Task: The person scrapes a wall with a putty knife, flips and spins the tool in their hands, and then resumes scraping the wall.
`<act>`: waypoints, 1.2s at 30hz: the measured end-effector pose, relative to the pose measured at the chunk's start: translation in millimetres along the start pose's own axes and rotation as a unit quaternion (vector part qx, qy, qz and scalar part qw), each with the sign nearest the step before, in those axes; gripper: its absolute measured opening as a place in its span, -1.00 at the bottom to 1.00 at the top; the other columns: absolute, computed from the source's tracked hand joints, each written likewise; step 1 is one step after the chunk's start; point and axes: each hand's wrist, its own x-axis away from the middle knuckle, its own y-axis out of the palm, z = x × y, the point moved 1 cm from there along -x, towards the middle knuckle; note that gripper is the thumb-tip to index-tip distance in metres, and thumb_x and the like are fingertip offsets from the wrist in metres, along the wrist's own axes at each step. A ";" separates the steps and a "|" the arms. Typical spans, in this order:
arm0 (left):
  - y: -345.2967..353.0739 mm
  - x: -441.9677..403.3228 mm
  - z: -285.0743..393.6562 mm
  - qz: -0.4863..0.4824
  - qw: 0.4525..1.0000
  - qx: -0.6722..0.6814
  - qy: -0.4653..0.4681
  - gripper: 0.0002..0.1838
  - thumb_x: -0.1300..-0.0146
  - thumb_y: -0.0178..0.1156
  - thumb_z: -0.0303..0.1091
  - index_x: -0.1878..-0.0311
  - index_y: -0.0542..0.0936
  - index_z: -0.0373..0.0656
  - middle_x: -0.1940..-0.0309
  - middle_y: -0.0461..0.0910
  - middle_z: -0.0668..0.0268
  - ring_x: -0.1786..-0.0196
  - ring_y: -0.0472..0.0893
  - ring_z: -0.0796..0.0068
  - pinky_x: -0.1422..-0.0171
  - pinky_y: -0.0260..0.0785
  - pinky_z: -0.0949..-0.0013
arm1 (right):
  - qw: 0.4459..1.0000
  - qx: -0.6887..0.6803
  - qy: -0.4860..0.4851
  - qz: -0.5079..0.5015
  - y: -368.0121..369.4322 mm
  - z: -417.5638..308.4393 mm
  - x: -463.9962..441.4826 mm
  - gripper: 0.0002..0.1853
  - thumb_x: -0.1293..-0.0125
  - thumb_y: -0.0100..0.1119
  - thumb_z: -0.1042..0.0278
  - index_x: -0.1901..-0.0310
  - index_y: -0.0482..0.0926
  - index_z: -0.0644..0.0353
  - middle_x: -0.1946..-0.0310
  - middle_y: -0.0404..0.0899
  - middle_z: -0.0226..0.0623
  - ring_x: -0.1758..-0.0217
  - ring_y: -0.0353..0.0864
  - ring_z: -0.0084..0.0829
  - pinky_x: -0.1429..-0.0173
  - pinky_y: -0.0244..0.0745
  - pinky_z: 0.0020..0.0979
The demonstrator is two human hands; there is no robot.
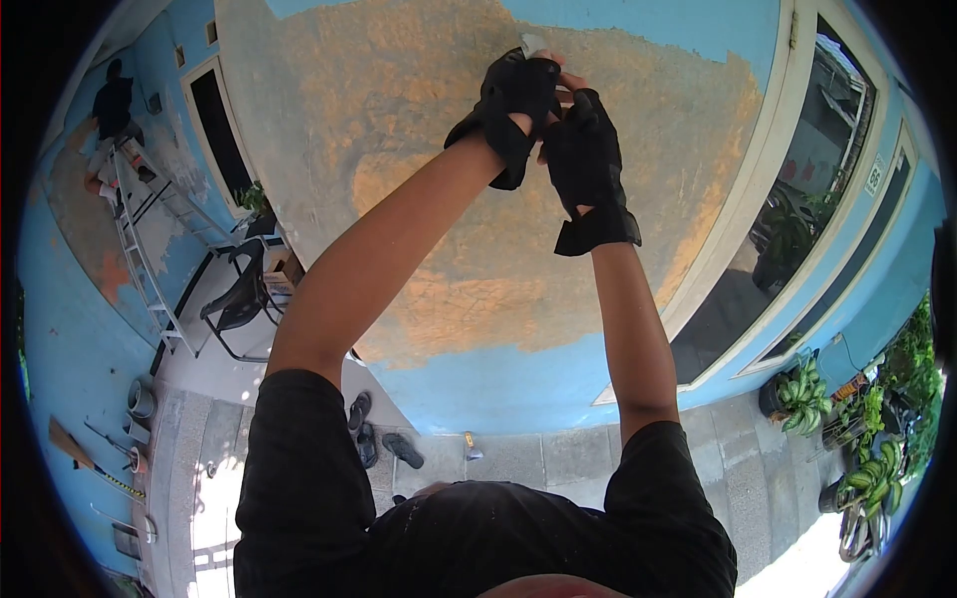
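Observation:
Both my hands wear black fingerless gloves and are raised close together in front of the wall, whose blue paint is gone over a wide patch of grey and orange plaster. My left hand is closed, and a small pale piece sticks out above its fingers; its kind cannot be made out. My right hand is just beside and slightly lower, its fingers bent in toward the left hand. The gloves hide whatever lies between the two hands.
Another person is on a metal ladder at the left wall. Near it stands a black chair. A window is at right, above potted plants. Dark sandals and a small bottle-like item lie on the paving.

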 end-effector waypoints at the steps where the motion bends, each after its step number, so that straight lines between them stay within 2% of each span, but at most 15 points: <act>1: -0.9 1.1 1.8 0.002 1.000 0.001 0.001 -0.59 -0.50 -0.13 -0.08 -0.08 0.46 -0.25 0.15 0.68 0.14 0.18 0.67 0.37 0.16 0.55 0.39 | 1.000 0.000 0.000 -0.002 0.5 -4.5 0.0 -0.65 -0.43 0.01 0.45 -0.22 0.37 0.17 0.38 0.56 -0.34 0.59 0.42 -0.61 0.55 0.33 -0.54; 3: -2.9 3.1 6.0 -0.016 0.997 0.061 -0.052 -0.58 -0.53 -0.19 -0.09 -0.11 0.43 -0.26 0.07 0.66 0.12 0.06 0.65 0.32 0.09 0.57 0.36 | 0.974 -0.087 0.206 -0.014 1.5 -11.2 -1.1 -0.72 -0.42 0.03 0.44 -0.13 0.39 0.14 0.31 0.54 -0.36 0.56 0.42 -0.62 0.52 0.34 -0.56; 4: -7.0 -0.1 5.3 -0.013 0.997 0.062 -0.049 -0.58 -0.53 -0.19 -0.09 -0.11 0.43 -0.26 0.07 0.66 0.12 0.06 0.65 0.32 0.09 0.57 0.36 | 0.975 -0.087 0.206 -0.017 -0.1 -6.9 -2.7 -0.72 -0.42 0.03 0.44 -0.13 0.39 0.14 0.31 0.54 -0.36 0.56 0.42 -0.62 0.52 0.34 -0.56; 5: -11.5 -6.2 3.9 -0.030 0.997 0.051 -0.054 -0.56 -0.53 -0.20 -0.06 -0.11 0.43 -0.25 0.04 0.65 0.12 0.03 0.64 0.30 0.09 0.57 0.36 | 0.916 -0.300 0.256 -0.070 -2.0 3.4 -4.7 -0.80 -0.44 0.00 0.43 -0.06 0.39 0.13 0.33 0.50 -0.37 0.56 0.40 -0.61 0.53 0.34 -0.56; 6: -15.1 -12.5 2.5 -0.048 0.996 0.040 -0.058 -0.54 -0.53 -0.21 -0.03 -0.11 0.43 -0.25 0.02 0.64 0.12 0.00 0.63 0.29 0.09 0.57 0.36 | 0.809 -0.496 0.293 -0.117 -3.1 11.8 -6.8 -0.87 -0.46 -0.04 0.41 0.02 0.39 0.13 0.35 0.47 -0.39 0.56 0.38 -0.61 0.53 0.33 -0.56; 7: -16.9 -15.9 4.0 -0.048 0.996 0.039 -0.056 -0.54 -0.53 -0.21 -0.03 -0.11 0.43 -0.25 0.02 0.64 0.12 0.00 0.63 0.29 0.09 0.57 0.36 | 0.809 -0.496 0.292 -0.119 -4.7 19.4 -8.8 -0.87 -0.46 -0.04 0.41 0.02 0.39 0.13 0.35 0.47 -0.39 0.56 0.38 -0.61 0.53 0.33 -0.56; 9: -18.6 -18.7 6.6 -0.058 0.994 0.036 -0.083 -0.51 -0.53 -0.23 0.02 -0.08 0.45 -0.25 0.07 0.64 0.12 0.01 0.63 0.31 0.10 0.57 0.38 | 0.595 -0.704 0.307 -0.235 -3.5 24.5 -10.7 -0.92 -0.53 -0.11 0.28 0.16 0.36 0.02 0.45 0.39 -0.43 0.61 0.29 -0.62 0.60 0.23 -0.59; 13: -19.6 -16.9 12.0 -0.038 0.996 0.017 -0.075 -0.50 -0.51 -0.19 0.03 -0.05 0.47 -0.25 0.18 0.64 0.14 0.08 0.64 0.32 0.14 0.56 0.39 | 0.617 -0.707 0.237 -0.251 7.6 29.2 -12.7 -0.88 -0.55 -0.16 0.22 0.18 0.37 -0.05 0.49 0.34 -0.46 0.61 0.27 -0.61 0.57 0.24 -0.59; 15: -24.0 -17.3 17.8 -0.055 0.997 -0.023 -0.054 -0.54 -0.48 -0.12 -0.01 -0.03 0.49 -0.27 0.32 0.61 0.19 0.20 0.64 0.33 0.17 0.55 0.38 | 0.552 -0.755 0.231 -0.269 10.0 27.5 -13.6 -0.86 -0.57 -0.20 0.23 0.09 0.41 -0.07 0.48 0.32 -0.44 0.59 0.28 -0.61 0.58 0.24 -0.57; 18: -31.9 -17.6 19.7 -0.023 0.999 -0.027 -0.029 -0.58 -0.43 -0.04 -0.08 -0.02 0.50 -0.29 0.41 0.57 0.25 0.28 0.62 0.33 0.18 0.54 0.38 | 0.519 -0.767 0.267 -0.268 13.2 23.5 -14.2 -0.83 -0.56 -0.19 0.23 -0.02 0.44 -0.11 0.48 0.32 -0.44 0.59 0.28 -0.61 0.59 0.23 -0.57; 22: -40.2 -17.8 23.8 -0.049 0.998 -0.013 -0.040 -0.61 -0.42 -0.03 -0.13 0.00 0.52 -0.30 0.43 0.55 0.29 0.28 0.62 0.33 0.17 0.55 0.36 | 0.543 -0.765 0.248 -0.241 28.3 22.0 -12.8 -0.78 -0.56 -0.19 0.24 -0.10 0.44 -0.12 0.49 0.32 -0.44 0.60 0.29 -0.60 0.60 0.23 -0.58; 24: -36.9 -14.0 26.1 -0.045 0.998 0.019 -0.036 -0.69 -0.37 -0.01 -0.17 0.07 0.47 -0.25 0.42 0.53 0.23 0.41 0.60 0.35 0.37 0.53 0.38 | 0.540 -0.775 0.242 -0.220 32.1 22.1 -11.8 -0.79 -0.56 -0.19 0.25 -0.07 0.45 -0.10 0.52 0.32 -0.43 0.62 0.28 -0.60 0.62 0.22 -0.58; 27: -32.6 -9.6 37.8 -0.036 0.998 0.008 -0.045 -0.63 -0.37 0.04 -0.15 0.01 0.51 -0.30 0.39 0.55 0.33 0.29 0.61 0.34 0.13 0.55 0.36 | 0.516 -0.787 0.232 -0.246 34.6 15.1 -19.8 -0.78 -0.56 -0.20 0.26 -0.06 0.47 -0.11 0.54 0.31 -0.43 0.64 0.27 -0.60 0.64 0.21 -0.58; 31: -35.3 -4.5 32.5 -0.015 0.999 -0.013 -0.050 -0.62 -0.35 0.06 -0.13 -0.01 0.50 -0.27 0.38 0.55 0.34 0.30 0.61 0.42 0.22 0.56 0.40 | 0.493 -0.799 0.243 -0.242 35.8 15.3 -12.2 -0.79 -0.56 -0.19 0.27 -0.03 0.49 -0.10 0.54 0.31 -0.44 0.65 0.27 -0.60 0.64 0.21 -0.59; 36: -47.8 -21.5 17.3 -0.026 0.999 -0.042 -0.016 -0.66 -0.34 0.05 -0.12 0.05 0.51 -0.22 0.43 0.54 0.33 0.40 0.58 0.46 0.33 0.50 0.44 | 0.549 -0.769 0.226 -0.237 38.2 11.5 -18.3 -0.79 -0.55 -0.17 0.31 -0.03 0.49 -0.07 0.55 0.30 -0.44 0.66 0.25 -0.61 0.63 0.20 -0.60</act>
